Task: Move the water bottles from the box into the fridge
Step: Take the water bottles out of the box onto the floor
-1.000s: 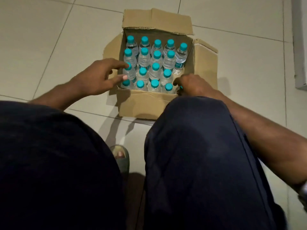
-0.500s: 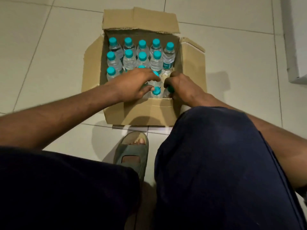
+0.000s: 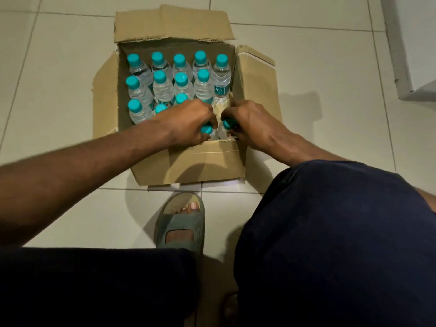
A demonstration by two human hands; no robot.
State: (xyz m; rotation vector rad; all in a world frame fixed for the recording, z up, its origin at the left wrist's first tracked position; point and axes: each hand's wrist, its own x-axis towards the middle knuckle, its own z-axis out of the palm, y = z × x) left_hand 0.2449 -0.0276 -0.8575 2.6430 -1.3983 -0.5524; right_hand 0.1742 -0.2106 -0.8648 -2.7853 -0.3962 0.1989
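Note:
An open cardboard box [image 3: 188,166] stands on the tiled floor, packed with several small clear water bottles [image 3: 162,88] with teal caps. My left hand [image 3: 186,123] reaches into the near row and its fingers curl round the neck of a teal-capped bottle [image 3: 206,129]. Right beside it, my right hand [image 3: 250,121] grips another bottle [image 3: 227,125] at the box's near right corner. Both bottles still stand inside the box. The fridge is not clearly in view.
A white cabinet or appliance corner [image 3: 401,55] stands at the upper right. My knees in dark trousers fill the foreground, and a foot in a grey sandal [image 3: 180,220] rests just in front of the box. Box flaps [image 3: 257,74] stick out to the sides.
My left hand moved right across the near row and closed on a bottle next to the right hand. The right hand stayed on its bottle at the near right corner.

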